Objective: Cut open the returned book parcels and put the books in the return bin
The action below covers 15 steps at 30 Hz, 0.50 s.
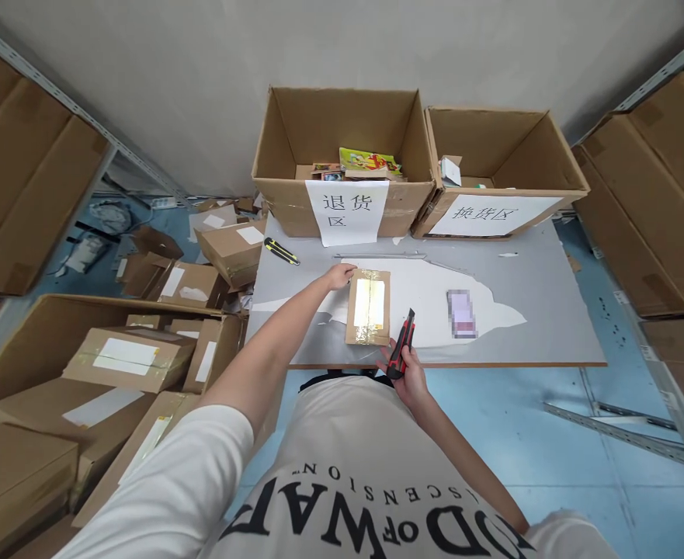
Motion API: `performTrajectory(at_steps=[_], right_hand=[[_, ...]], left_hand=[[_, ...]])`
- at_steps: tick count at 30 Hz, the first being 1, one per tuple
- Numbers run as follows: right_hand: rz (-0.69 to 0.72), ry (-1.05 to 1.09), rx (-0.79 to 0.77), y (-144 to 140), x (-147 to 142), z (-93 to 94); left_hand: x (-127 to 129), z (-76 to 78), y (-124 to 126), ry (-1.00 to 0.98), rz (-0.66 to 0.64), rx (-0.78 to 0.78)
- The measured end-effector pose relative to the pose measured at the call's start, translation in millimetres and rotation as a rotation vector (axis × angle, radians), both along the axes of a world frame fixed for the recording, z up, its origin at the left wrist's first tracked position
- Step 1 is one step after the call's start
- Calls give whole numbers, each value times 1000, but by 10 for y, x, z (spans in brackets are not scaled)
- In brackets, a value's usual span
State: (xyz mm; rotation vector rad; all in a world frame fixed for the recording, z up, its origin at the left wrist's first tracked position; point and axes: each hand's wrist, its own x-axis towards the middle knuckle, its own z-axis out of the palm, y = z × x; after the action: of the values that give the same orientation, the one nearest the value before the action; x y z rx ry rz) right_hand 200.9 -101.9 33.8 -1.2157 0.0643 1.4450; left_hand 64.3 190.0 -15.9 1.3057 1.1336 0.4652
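Note:
A small cardboard box (pixel 352 318) lies flat on the table, with clear tape down its middle and a white label (pixel 369 299). At its far left corner my left hand (pixel 340 276) grips the edge with curled fingers. My right hand (pixel 416 378) is closed round a red and black utility knife (pixel 402 345), its tip pointing away from me. That hand is by the box's near right corner, its fingertips close to the cardboard. A phone (pixel 462 314), blurred on screen, lies further right. Beyond my left hand rests a yellow and black utility knife (pixel 281 251).
Two open cartons with paper signs stand at the table's back: a larger one (pixel 283 206) and a smaller one (pixel 428 221). To my left, a big carton (pixel 137 304) holds several taped parcels. Shelves with boxes (pixel 650 210) flank both sides. The grey table (pixel 551 310) ends near my waist.

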Motion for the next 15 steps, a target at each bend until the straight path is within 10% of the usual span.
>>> performTrajectory(at_steps=[15], right_hand=[[66,-153,59,143,216,-46]], left_hand=[[-155,116,-147,-79,86,-23]])
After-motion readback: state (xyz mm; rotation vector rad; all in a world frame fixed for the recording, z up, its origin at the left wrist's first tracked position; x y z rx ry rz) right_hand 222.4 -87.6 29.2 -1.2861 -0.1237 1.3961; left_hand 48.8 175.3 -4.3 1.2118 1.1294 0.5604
